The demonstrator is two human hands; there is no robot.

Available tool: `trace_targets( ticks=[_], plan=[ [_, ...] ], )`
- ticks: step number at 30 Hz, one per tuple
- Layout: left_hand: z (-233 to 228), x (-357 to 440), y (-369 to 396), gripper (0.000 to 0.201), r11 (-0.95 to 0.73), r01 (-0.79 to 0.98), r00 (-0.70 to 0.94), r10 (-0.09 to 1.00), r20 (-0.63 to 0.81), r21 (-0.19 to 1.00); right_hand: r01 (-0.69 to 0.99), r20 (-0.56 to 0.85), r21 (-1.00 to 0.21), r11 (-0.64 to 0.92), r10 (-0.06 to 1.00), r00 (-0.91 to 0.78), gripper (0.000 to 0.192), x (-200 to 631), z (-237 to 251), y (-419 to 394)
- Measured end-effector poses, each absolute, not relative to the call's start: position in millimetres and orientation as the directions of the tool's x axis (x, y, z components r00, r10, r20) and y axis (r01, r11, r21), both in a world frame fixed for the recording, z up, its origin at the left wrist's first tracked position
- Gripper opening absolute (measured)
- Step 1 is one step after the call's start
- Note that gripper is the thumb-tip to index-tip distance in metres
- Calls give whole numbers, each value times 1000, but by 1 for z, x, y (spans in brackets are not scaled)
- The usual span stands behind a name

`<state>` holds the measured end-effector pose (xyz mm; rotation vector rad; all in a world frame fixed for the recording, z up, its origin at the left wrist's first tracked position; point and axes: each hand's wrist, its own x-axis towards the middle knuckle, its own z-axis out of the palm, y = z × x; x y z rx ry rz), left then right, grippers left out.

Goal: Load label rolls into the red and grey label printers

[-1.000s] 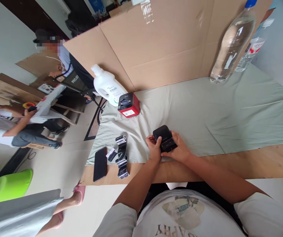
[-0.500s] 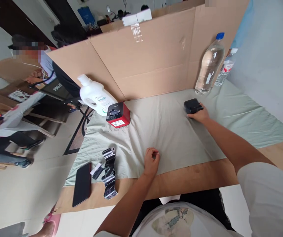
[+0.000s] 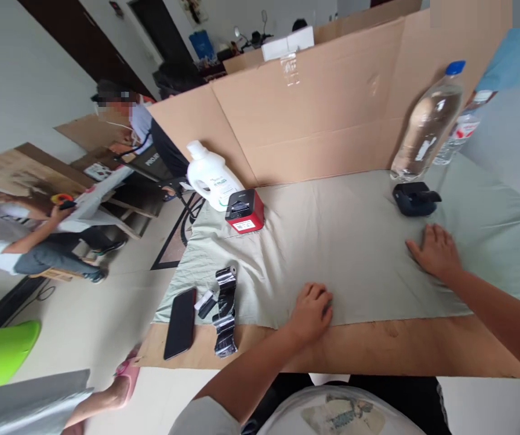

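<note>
Pale green cloth covers most of the wooden bench; on it the black device lies just beyond the right hand's fingertips, at eleven o'clock from them and apart; those fingers lie outstretched, the thumb spread away; the left hand rests well apart at eight o'clock, its fingers loosely bent and slightly apart; a blue-capped bottle stands at twelve o'clock from the device.

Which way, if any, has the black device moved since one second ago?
Yes: the black device has moved forward and to the right, toward the blue-capped bottle; it now rests on the cloth just in front of that bottle.
</note>
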<state>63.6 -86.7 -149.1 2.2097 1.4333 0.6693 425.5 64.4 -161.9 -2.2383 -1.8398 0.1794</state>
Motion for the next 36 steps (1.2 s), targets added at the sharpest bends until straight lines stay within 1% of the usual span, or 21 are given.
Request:
trace_targets(
  ticks=[2, 3, 4, 5, 6, 7, 9, 10, 11, 13, 15, 17, 20, 23, 26, 28, 29, 30, 32, 34, 36],
  plan=[
    [-141, 47, -75, 10, -444, 674, 459, 878, 137, 590, 968, 10, -215, -128, 991, 133, 82, 433, -170, 34],
    [-134, 34, -62, 8, -447, 667, 462, 876, 140, 596, 973, 2, -207, -105, 994, 108, 82, 436, -173, 21],
    [-125, 18, -45, 9, -415, 685, 407, 900, 158, 598, 975, 4, -204, -85, 996, 87, 83, 439, -175, 9],
    [-112, 1, -24, 10, -346, 745, 278, 938, 206, 570, 977, 7, -202, -72, 997, 75, 84, 440, -176, -1],
    [-99, -18, -1, 22, -242, 801, 113, 959, 258, 548, 977, 10, -202, -62, 998, 66, 85, 441, -176, -8],
    [-84, -36, 23, 36, -117, 837, -65, 949, 309, 534, 978, 11, -202, -59, 998, 62, 86, 440, -175, -13],
    [-58, -69, 69, 69, 170, 826, -406, 841, 357, 537, 977, 9, -202, -64, 998, 67, 87, 438, -172, -18],
    [-48, -81, 89, 87, 298, 782, -528, 784, 327, 547, 977, 10, -204, -69, 997, 72, 88, 437, -171, -17],
    [-41, -91, 105, 101, 400, 732, -609, 747, 267, 551, 976, 10, -206, -74, 997, 78, 87, 436, -169, -16],
    [-37, -102, 127, 118, 537, 657, -688, 714, 130, 529, 975, 11, -209, -81, 996, 85, 86, 434, -167, -14],
    [-41, -104, 139, 127, 618, 607, -722, 692, 21, 500, 975, 5, -202, -88, 996, 90, 84, 432, -164, -12],
    [-47, -100, 143, 129, 656, 581, -743, 669, -15, 483, 978, -2, -188, -93, 996, 94, 82, 429, -161, -13],
    [-49, -91, 141, 125, 653, 588, -748, 664, 12, 477, 979, -15, -183, -91, 996, 90, 78, 427, -157, -16],
    [-43, -75, 124, 122, 602, 650, -700, 712, 56, 464, 980, -6, -182, -81, 997, 81, 72, 427, -155, -17],
    [-39, -51, 92, 119, 463, 738, -580, 807, 111, 491, 986, 16, -146, -74, 997, 77, 59, 423, -151, -11],
    [-39, -32, 65, 118, 339, 761, -484, 865, 135, 554, 982, 1, -164, -93, 995, 95, 54, 411, -143, -2],
    [-40, -22, 52, 119, 273, 756, -435, 889, 145, 595, 973, -6, -209, -95, 995, 95, 53, 402, -137, 3],
    [-41, -12, 40, 119, 212, 740, -393, 906, 155, 639, 956, 5, -283, -72, 997, 76, 54, 390, -132, 9],
    [-43, 11, 17, 121, 104, 673, -338, 924, 179, 733, 860, 95, -500, 99, 994, -59, 59, 357, -121, 20],
    [-46, 35, -2, 120, 20, 586, -315, 927, 205, 810, 654, 179, -722, 226, 974, -139, 62, 318, -114, 30],
    [-50, 59, -19, 116, -31, 519, -301, 929, 217, 854, 440, 192, -871, 219, 976, -104, 62, 280, -113, 37]
  ],
)
